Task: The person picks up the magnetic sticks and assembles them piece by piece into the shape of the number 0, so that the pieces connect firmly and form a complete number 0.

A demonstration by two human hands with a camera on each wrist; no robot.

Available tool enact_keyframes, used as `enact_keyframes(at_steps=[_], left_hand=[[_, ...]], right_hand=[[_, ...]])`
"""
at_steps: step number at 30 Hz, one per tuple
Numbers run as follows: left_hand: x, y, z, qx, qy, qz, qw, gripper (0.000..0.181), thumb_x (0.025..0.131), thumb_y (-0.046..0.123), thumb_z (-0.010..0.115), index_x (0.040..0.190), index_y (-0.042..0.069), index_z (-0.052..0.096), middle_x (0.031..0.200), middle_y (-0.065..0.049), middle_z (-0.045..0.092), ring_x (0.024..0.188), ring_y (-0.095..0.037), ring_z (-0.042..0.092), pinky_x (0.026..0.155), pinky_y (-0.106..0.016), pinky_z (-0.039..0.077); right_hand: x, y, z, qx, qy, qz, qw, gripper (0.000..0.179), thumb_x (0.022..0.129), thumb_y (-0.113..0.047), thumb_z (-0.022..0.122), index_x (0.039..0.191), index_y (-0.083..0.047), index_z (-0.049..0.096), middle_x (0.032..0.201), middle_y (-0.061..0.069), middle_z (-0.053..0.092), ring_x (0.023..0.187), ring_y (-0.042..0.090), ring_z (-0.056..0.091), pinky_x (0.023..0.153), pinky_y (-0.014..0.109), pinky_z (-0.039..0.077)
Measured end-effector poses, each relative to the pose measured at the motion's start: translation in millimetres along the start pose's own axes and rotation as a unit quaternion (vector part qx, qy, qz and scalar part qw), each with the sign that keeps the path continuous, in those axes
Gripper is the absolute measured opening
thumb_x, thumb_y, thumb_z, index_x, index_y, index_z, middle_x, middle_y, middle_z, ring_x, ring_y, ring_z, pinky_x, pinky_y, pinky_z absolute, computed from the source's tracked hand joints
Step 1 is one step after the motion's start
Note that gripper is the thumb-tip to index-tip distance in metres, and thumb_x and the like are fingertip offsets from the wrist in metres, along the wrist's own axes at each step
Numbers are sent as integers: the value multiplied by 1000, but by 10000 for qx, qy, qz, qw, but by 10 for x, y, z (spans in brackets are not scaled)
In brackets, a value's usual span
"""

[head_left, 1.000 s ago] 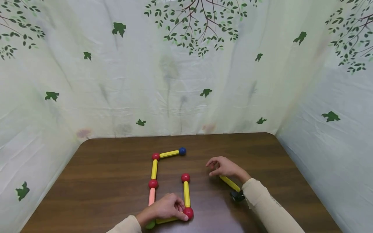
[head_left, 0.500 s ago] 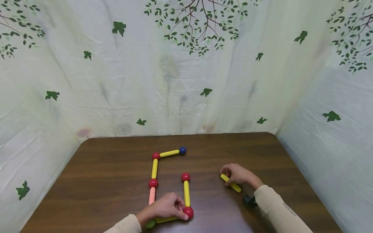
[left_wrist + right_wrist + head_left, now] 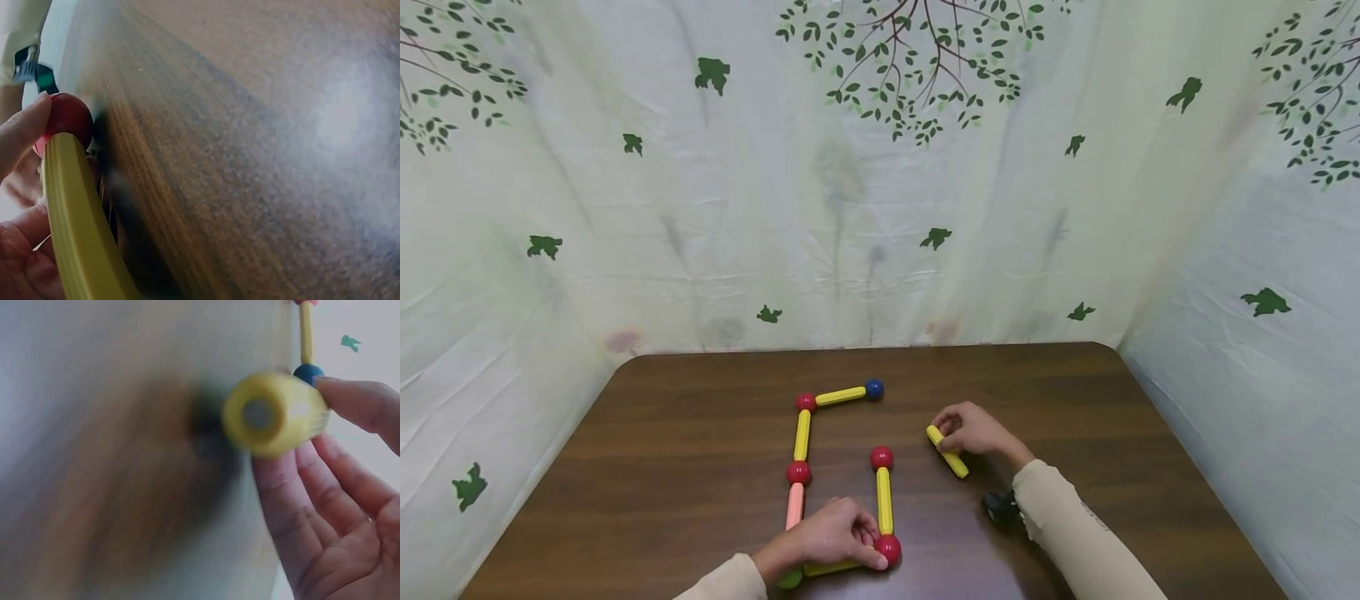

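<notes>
My right hand pinches a loose yellow magnetic rod between thumb and fingers, over the right part of the table. In the right wrist view the rod points its round grey magnet end at the camera. Near the table's front, my left hand grips a red ball at the corner of a joined shape. A yellow rod leads from that ball to another red ball. The left wrist view shows the thumb against the gripped ball, with a yellow rod running from it.
Along the shape's left side, a pink rod, a red ball, a yellow rod and a red ball join up. A yellow rod ends in a blue ball. A green piece sits partly under the left wrist.
My right hand reached down, took hold of the loose yellow rod and carried it left toward the shape. The left hand has stayed on its red ball.
</notes>
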State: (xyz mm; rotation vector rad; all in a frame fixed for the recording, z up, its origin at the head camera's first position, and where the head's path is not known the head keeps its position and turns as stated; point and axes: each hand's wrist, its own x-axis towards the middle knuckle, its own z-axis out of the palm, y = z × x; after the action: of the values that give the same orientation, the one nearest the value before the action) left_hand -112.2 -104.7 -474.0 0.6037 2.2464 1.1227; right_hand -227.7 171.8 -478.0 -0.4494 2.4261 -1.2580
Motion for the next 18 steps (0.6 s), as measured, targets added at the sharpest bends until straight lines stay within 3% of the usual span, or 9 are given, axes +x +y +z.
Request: enact_keyframes(at_steps=[5,10,18], left_hand=[[1,2,1,-4,20,-4,10000,18,75,23,83,75,13,68,64,10,58,59,-1,49,56,-17,38],[-2,-1,8,-36,26,38,10000,18,74,22,83,75,13,68,64,11,58,59,0,49,56,-16,37],[15,9,-11,-170,-118,-172,9996,16,77,21,82,75,13,67,64,9,58,59,-3,49,56,-17,35]], right_hand=[[297,-132,132,773,327,335,9959,30,82,-4,73,109,3,65,88,7,64,72,14,60,66,32,55],[510,-250,246,1527,550,495,9855,31,82,-3,72,111,5,64,88,8,66,71,14,63,68,33,56],[763,-316,414,2217,683,642,9706,31,82,-2,74,111,6,65,89,9,69,71,14,65,68,35,57]])
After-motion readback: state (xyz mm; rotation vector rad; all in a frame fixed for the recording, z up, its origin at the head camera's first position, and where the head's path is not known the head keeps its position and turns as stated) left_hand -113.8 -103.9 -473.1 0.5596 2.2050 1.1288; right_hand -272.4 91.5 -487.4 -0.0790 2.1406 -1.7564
